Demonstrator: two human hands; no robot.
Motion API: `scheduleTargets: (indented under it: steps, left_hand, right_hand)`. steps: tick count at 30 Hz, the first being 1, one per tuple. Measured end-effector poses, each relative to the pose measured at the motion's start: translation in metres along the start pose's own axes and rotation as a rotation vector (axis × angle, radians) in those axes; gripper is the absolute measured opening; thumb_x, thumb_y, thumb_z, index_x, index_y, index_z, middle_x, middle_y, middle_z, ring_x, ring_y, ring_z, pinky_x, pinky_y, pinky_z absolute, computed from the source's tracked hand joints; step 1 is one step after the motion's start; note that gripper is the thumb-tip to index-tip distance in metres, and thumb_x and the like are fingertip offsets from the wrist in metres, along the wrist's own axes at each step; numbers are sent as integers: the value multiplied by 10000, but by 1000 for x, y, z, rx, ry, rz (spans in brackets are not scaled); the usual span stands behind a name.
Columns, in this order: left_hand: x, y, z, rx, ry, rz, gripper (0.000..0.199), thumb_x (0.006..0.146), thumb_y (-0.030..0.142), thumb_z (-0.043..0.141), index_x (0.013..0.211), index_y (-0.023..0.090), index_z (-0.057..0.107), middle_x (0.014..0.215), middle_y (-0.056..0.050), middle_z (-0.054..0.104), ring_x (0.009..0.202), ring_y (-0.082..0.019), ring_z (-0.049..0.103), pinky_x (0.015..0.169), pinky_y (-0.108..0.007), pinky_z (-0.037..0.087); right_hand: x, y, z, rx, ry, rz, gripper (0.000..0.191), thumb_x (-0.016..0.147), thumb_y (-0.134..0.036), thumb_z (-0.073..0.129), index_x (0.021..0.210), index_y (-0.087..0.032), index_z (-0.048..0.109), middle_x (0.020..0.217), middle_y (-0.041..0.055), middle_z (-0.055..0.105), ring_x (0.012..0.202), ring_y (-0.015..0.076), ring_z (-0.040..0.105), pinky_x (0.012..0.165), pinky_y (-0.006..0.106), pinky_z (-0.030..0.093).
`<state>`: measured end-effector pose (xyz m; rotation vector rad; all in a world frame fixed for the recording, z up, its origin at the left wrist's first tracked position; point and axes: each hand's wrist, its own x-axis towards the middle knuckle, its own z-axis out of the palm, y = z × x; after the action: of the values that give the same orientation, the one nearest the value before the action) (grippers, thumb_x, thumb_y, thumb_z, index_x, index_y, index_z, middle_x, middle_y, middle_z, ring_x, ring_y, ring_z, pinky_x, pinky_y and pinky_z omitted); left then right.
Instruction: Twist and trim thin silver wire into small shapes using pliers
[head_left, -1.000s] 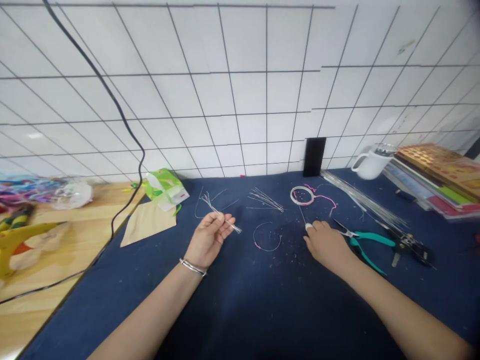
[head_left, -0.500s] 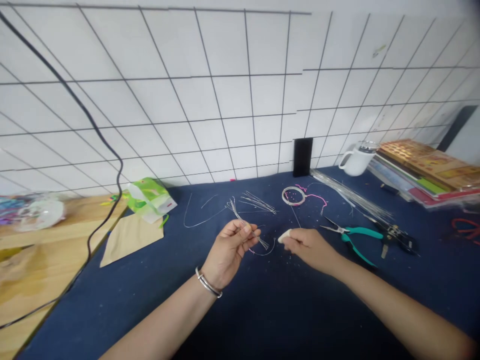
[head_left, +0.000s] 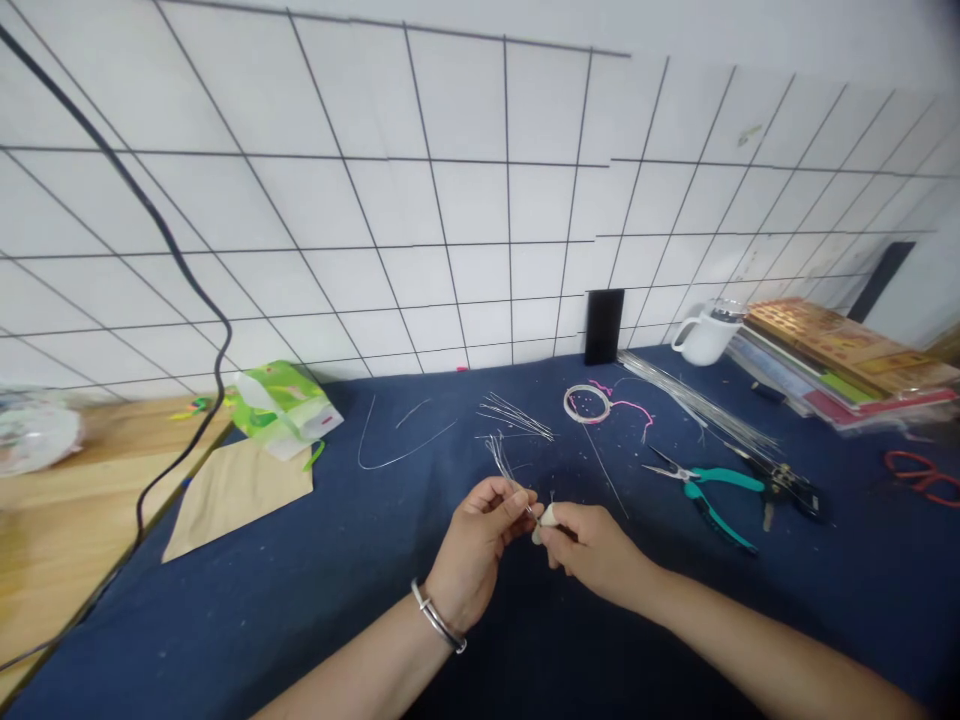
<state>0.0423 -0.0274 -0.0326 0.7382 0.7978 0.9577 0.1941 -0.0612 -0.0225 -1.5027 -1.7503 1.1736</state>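
Observation:
Pinched in my left hand (head_left: 487,535) is a bundle of thin silver wires (head_left: 499,457), its splayed ends pointing up and left. My right hand (head_left: 600,550) is closed on a small white piece (head_left: 548,516), which meets the lower end of the bundle; my fingers partly hide the contact. Behind my hands, more cut wires (head_left: 517,415) lie on the dark blue cloth (head_left: 300,600). A white ring-shaped coil (head_left: 587,404) with pink cord (head_left: 637,408) rests to their right.
Teal-handled pliers (head_left: 720,500), a black tool (head_left: 791,490) and red-handled scissors (head_left: 922,478) lie right. Long wires (head_left: 697,400), a white mug (head_left: 705,338) and stacked books (head_left: 847,350) stand behind. At left are a green bag (head_left: 281,405), beige sheet (head_left: 244,490) and black cable (head_left: 187,270).
My right hand has moved left and down, bringing the white piece against the wire bundle. My left hand has moved slightly right and down with the bundle. The view has shifted slightly.

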Motion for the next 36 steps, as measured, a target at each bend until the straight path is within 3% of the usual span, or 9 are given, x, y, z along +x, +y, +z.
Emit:
scheduleTargets:
  steps: [6, 11, 15, 17, 20, 22, 28, 32, 36]
  left_hand:
    - [5, 6, -7, -80, -5, -63, 199, 738, 246, 639, 927, 185, 624, 864, -61, 650, 780, -167, 622, 692, -278, 485]
    - [11, 16, -13, -109, -151, -118, 166, 751, 230, 629, 906, 171, 644, 826, -55, 653, 754, -152, 621, 669, -260, 480]
    - [14, 20, -16, -64, -139, -104, 128, 737, 231, 643, 847, 167, 648, 765, -43, 646, 702, -143, 619, 639, -249, 479]
    - [16, 25, -20, 13, -109, -97, 145, 735, 240, 645, 854, 159, 649, 745, -42, 640, 650, -128, 610, 580, -222, 464]
    - [20, 36, -29, 160, -119, -116, 175, 724, 242, 654, 868, 143, 656, 720, -45, 632, 571, -102, 578, 495, -186, 418]
    - [21, 43, -33, 224, -150, -124, 182, 717, 245, 656, 867, 141, 659, 711, -47, 630, 556, -102, 567, 484, -188, 407]
    - [17, 43, -29, 366, -221, -91, 187, 732, 287, 635, 845, 137, 633, 695, -36, 636, 561, -98, 567, 488, -187, 376]
    - [15, 40, -27, 469, -285, -121, 213, 754, 340, 600, 799, 132, 597, 702, -34, 644, 575, -106, 587, 517, -202, 390]
    - [26, 45, -42, 615, -224, -96, 235, 783, 372, 545, 778, 139, 571, 738, -50, 660, 617, -129, 619, 513, -206, 392]
  right_hand:
    - [-2, 4, -2, 351, -185, 175, 139, 800, -247, 462, 748, -163, 559, 562, -41, 518, 445, 54, 433, 419, 158, 323]
    - [0, 11, -3, 766, -385, 229, 185, 793, -336, 526, 785, -153, 557, 517, -62, 442, 406, 45, 367, 386, 167, 274]
    - [2, 14, -7, 683, -427, 228, 303, 828, -424, 464, 868, -145, 575, 610, -14, 529, 453, 62, 443, 401, 174, 310]
    - [3, 13, -14, 438, -350, 158, 340, 845, -445, 421, 871, -150, 590, 691, 17, 580, 530, 85, 505, 449, 189, 354]
    - [7, 6, -27, 54, -98, 10, 265, 828, -391, 469, 780, -170, 607, 708, 2, 584, 625, 101, 523, 557, 213, 389]
    - [12, 0, -34, -31, 21, -28, 219, 818, -351, 488, 764, -178, 610, 693, -9, 578, 620, 101, 515, 576, 220, 390]
    - [34, -14, -27, 227, 78, -3, 248, 751, -375, 580, 919, -194, 595, 696, -12, 565, 534, 88, 482, 462, 200, 381]
    - [42, -11, -14, 323, 97, -25, 185, 755, -356, 570, 792, -179, 604, 665, -5, 564, 519, 86, 470, 434, 195, 370]
    - [44, 1, -12, 390, 196, -11, 181, 759, -357, 568, 752, -177, 591, 619, -21, 535, 476, 74, 438, 417, 198, 345]
